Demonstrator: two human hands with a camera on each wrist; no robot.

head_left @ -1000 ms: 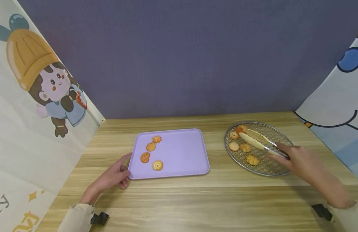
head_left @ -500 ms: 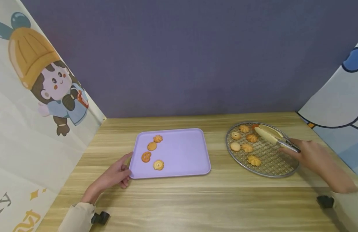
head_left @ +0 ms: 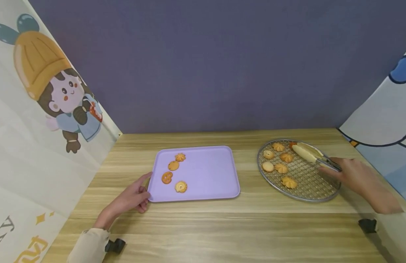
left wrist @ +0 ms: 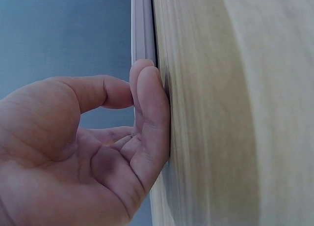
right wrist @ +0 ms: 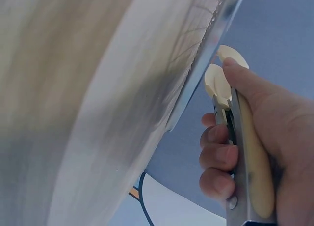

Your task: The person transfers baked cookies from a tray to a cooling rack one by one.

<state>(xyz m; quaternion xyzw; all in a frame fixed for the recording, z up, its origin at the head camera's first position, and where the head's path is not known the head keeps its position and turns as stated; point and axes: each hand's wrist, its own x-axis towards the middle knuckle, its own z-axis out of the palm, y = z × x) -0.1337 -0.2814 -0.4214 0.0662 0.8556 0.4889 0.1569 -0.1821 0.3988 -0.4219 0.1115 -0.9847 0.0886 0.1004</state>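
In the head view my left hand (head_left: 133, 197) holds the lower left corner of a lilac tray (head_left: 209, 175); the left wrist view has thumb and fingertips pinching its rim (left wrist: 143, 29). On the tray lie a pretzel-shaped cookie (head_left: 167, 178), a round cookie (head_left: 173, 166), a flower-shaped cookie (head_left: 180, 157) and a ring-patterned cookie (head_left: 181, 186). My right hand (head_left: 352, 177) grips metal tongs (head_left: 306, 152) with cream tips, over a round wire rack (head_left: 316, 190). A reddish-brown cookie (head_left: 292, 145) shows at the tong tips, partly hidden by them.
Several cookies sit on the rack's left half, among them a pale round one (head_left: 268, 167) and a flower-shaped one (head_left: 289, 182). Bare wood table (head_left: 222, 230) lies in front. A dark blue panel (head_left: 206, 73) stands behind, with printed cloths at both sides.
My right hand and the tongs have moved right across the rack, the reddish-brown cookie shifting with the tips; they barely move lately. Cookies once hidden under the tongs show. My left hand stays put.
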